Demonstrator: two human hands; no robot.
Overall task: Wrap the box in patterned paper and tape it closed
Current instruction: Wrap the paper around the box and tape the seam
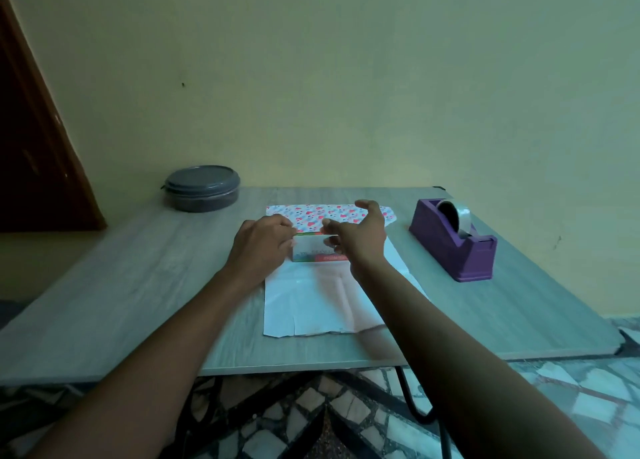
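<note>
Box: small white carton (313,250) with red and green print, sitting on the wrapping paper toward its far end, between the two hands.
Paper: sheet (304,302) laid white side up on the table, running from the near edge toward the wall; its far end (332,213) is turned over, showing a pink-and-blue heart pattern just behind the box.
Left hand: left hand (259,247) rests at the box's left end, fingers curled against it and touching the folded paper edge; whether they actually pinch the paper, I cannot tell.
Right hand: right hand (360,233) hovers over the box's right end, fingers spread and relaxed, grasping nothing; it hides that end of the box and part of the patterned flap.
Table: grey wood-grain top (138,285).
Tape dispenser: purple dispenser (453,240) with a clear roll, right of the paper, apart from it.
Container: round grey lidded tub (202,188) at the far left, well apart from the paper.
Wall: plain yellow wall (346,77) behind the table.
Floor: patterned tiles (311,417) below the near edge.
</note>
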